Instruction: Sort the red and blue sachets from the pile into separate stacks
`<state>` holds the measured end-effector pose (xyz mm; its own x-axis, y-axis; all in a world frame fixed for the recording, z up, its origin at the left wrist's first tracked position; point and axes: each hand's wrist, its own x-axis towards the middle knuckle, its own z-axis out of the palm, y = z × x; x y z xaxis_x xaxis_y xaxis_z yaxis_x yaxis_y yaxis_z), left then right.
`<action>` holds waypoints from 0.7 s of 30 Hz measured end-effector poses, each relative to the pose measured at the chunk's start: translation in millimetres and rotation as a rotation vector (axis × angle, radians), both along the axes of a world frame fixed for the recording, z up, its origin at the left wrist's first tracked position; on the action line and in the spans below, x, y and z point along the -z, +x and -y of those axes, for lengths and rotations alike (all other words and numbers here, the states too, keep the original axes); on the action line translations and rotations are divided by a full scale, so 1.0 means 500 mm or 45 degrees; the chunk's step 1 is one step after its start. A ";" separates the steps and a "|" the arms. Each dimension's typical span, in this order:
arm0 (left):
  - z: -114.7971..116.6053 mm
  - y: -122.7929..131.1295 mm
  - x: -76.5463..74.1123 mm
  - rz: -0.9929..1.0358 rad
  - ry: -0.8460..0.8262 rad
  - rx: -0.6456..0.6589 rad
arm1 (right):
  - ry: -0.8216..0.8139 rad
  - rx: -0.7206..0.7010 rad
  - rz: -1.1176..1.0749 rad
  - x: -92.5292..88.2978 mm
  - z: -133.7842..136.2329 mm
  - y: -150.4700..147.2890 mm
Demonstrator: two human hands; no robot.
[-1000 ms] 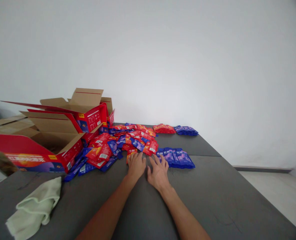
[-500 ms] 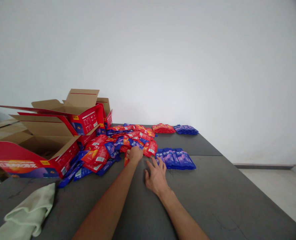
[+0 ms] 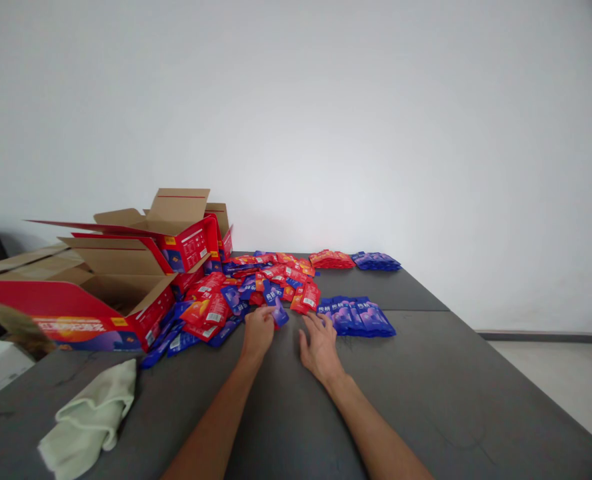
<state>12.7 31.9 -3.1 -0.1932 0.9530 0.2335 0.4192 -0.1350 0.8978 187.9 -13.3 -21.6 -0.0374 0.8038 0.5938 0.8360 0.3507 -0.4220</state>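
Pinched in my left hand (image 3: 259, 331) is a blue sachet (image 3: 276, 308), lifted at the near edge of a mixed pile of red and blue sachets (image 3: 216, 308). My right hand (image 3: 321, 343) rests with fingers apart beside a row of overlapping blue sachets (image 3: 359, 317); its fingertips reach the left end of that row, and whether they press on it I cannot tell. Just beyond the fingers lies a red sachet (image 3: 306, 298) at the pile's right side.
Open red cartons (image 3: 101, 327) with raised brown flaps stand on the left. A pale green cloth (image 3: 93, 417) lies on the dark table (image 3: 286, 427) in front of them. Farther back sit a stack of red sachets (image 3: 332, 259) and a stack of blue sachets (image 3: 376, 261).
My left hand has drawn back slightly from the pile, now with a blue sachet in its fingers. The right hand stays by the blue row. The whole view has shifted a little.
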 end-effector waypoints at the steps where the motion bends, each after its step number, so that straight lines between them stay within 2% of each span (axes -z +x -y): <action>1: 0.013 0.001 -0.001 0.010 0.027 0.030 | -0.004 -0.031 -0.037 0.002 -0.001 0.000; 4: 0.048 0.014 -0.010 0.007 0.084 0.132 | -0.068 -0.135 -0.218 0.006 -0.004 0.003; 9: 0.080 0.044 -0.023 0.149 0.111 0.269 | -0.391 -0.218 -0.742 0.000 0.003 0.010; 13: 0.082 0.060 -0.017 0.390 0.082 0.242 | -0.647 -0.358 -1.076 -0.020 0.014 0.012; 17: 0.084 0.063 -0.014 0.629 -0.053 0.197 | -0.700 -0.386 -1.229 -0.036 0.024 0.011; 21: 0.087 0.055 -0.009 0.606 -0.129 0.282 | -0.667 -0.351 -1.154 -0.043 0.029 0.010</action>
